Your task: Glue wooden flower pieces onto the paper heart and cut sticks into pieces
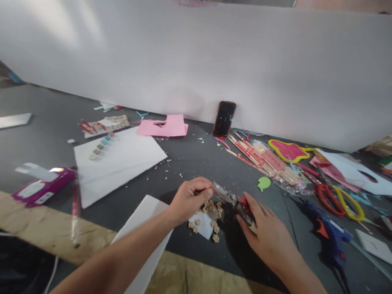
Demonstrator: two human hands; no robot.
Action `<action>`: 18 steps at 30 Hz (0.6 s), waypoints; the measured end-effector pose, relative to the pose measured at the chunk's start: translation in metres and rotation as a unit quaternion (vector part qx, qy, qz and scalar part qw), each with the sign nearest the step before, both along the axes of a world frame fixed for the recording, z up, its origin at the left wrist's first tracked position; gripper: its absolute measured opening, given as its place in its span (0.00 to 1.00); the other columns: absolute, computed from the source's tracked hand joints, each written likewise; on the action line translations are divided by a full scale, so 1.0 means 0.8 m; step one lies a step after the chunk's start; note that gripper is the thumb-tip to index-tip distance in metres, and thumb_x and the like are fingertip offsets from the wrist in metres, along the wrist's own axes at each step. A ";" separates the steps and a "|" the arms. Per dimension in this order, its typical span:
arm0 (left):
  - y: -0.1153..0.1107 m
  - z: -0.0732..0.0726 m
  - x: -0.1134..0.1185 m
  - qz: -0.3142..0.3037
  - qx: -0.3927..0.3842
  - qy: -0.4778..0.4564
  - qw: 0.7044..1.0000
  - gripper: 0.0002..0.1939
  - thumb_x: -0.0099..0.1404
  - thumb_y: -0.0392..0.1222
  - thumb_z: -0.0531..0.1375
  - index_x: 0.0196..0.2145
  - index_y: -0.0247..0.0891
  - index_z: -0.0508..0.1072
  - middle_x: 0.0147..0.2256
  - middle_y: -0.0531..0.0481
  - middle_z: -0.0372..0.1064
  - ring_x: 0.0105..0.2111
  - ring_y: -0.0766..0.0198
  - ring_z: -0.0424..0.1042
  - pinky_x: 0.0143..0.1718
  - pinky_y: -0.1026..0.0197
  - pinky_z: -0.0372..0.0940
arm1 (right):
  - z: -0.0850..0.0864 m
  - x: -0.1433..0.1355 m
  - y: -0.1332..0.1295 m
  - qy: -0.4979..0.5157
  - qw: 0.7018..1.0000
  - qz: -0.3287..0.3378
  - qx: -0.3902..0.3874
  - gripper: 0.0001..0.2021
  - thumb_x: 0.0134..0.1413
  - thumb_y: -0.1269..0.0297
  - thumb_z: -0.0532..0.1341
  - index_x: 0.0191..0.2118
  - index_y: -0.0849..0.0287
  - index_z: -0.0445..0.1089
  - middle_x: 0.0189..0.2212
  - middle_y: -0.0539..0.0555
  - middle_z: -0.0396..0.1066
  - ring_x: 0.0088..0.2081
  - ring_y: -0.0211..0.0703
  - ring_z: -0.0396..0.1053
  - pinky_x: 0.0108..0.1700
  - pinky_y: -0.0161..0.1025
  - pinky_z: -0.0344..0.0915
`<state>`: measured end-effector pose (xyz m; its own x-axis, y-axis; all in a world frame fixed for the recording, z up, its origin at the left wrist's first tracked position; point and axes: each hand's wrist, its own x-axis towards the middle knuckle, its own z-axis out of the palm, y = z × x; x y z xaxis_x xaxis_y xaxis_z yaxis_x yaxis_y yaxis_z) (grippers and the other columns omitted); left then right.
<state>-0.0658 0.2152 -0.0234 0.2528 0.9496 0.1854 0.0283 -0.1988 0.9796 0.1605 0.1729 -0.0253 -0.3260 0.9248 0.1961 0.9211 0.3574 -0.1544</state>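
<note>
My right hand (265,226) is wrapped round the red-and-pale handles of a pair of pruning shears (231,199). The shears point left, their metal blades close to the fingertips of my left hand (191,200). That hand is closed in a pinch; what it holds is too small to make out. Below the blades, several small tan flower-shaped pieces (215,226) lie in a rough ring around and on a white paper scrap (204,225). A white board (147,212) lies partly under my left forearm.
A phone (224,118) leans on the white wall behind. To the right are wooden sticks (248,153), scissors (330,200) and a blue glue gun (330,232). At left lie white paper (122,163) with paint pots and a purple case (44,187). Crumbs dot the dark table.
</note>
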 end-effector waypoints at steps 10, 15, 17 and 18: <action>-0.005 0.010 0.001 0.016 0.009 0.051 0.999 0.13 0.62 0.41 0.55 0.22 0.35 0.71 0.28 0.47 0.65 0.29 0.64 0.63 0.31 0.63 0.57 | 0.002 -0.001 -0.005 -0.054 0.998 -0.027 -0.036 0.18 0.51 0.68 0.54 0.50 0.60 0.60 0.41 0.59 0.72 0.38 0.50 0.72 0.38 0.44 0.68; 0.000 0.003 0.003 0.031 -0.023 -0.002 0.999 0.06 0.58 0.40 0.59 0.30 0.35 0.74 0.31 0.46 0.67 0.31 0.62 0.65 0.33 0.63 0.60 | 0.002 0.000 0.000 -0.057 0.997 -0.046 -0.024 0.19 0.51 0.67 0.54 0.50 0.60 0.60 0.41 0.59 0.71 0.40 0.50 0.70 0.41 0.45 0.67; 0.001 0.001 0.004 0.045 -0.029 -0.030 0.998 0.06 0.56 0.41 0.62 0.30 0.35 0.74 0.32 0.45 0.68 0.32 0.62 0.67 0.33 0.63 0.61 | 0.003 0.001 0.002 -0.062 0.997 -0.048 -0.013 0.20 0.51 0.68 0.55 0.51 0.60 0.59 0.41 0.59 0.71 0.40 0.51 0.70 0.41 0.46 0.66; 0.001 0.001 0.004 0.051 -0.027 -0.036 0.998 0.06 0.56 0.41 0.62 0.28 0.35 0.74 0.32 0.44 0.69 0.32 0.61 0.67 0.33 0.62 0.61 | 0.003 0.001 0.002 -0.068 0.997 -0.047 -0.009 0.21 0.50 0.68 0.55 0.52 0.60 0.58 0.41 0.59 0.71 0.40 0.51 0.69 0.41 0.47 0.66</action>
